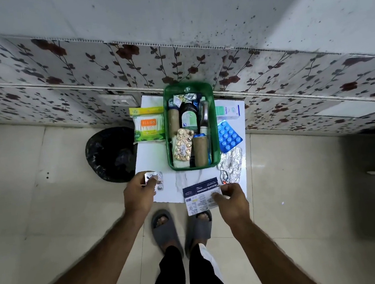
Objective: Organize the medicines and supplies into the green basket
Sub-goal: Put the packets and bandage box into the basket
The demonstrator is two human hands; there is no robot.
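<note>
The right hand pinches a packet reading "MEDICATED DRESSINGS"; the left hand grips a silver blister strip. The green basket on the white surface holds bottles, rolls and gold tablets.

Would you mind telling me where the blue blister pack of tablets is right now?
The blue blister pack lies on the white table, just right of the green basket, between the white box behind it and the silver foil strip in front.
</note>
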